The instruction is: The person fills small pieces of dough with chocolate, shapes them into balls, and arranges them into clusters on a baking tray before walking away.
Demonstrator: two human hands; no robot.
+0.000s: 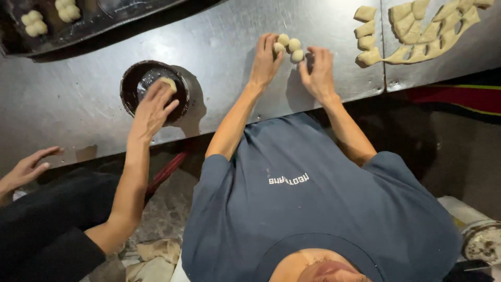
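Three small pale dough balls (289,47) lie bunched together on the steel table (224,62). My left hand (265,61) rests on the table with its fingertips against the left side of the cluster. My right hand (318,73) meets the cluster from the right, thumb and forefinger on the nearest ball. Between them, both hands pinch the balls. My blue shirt fills the lower middle of the view.
A co-worker's hand (154,107) presses a dough piece into a dark round bowl (130,86) at left; their other hand (28,167) hovers at the table edge. Cut dough pieces (417,28) lie at top right. A dark tray (94,21) holds formed dough clusters.
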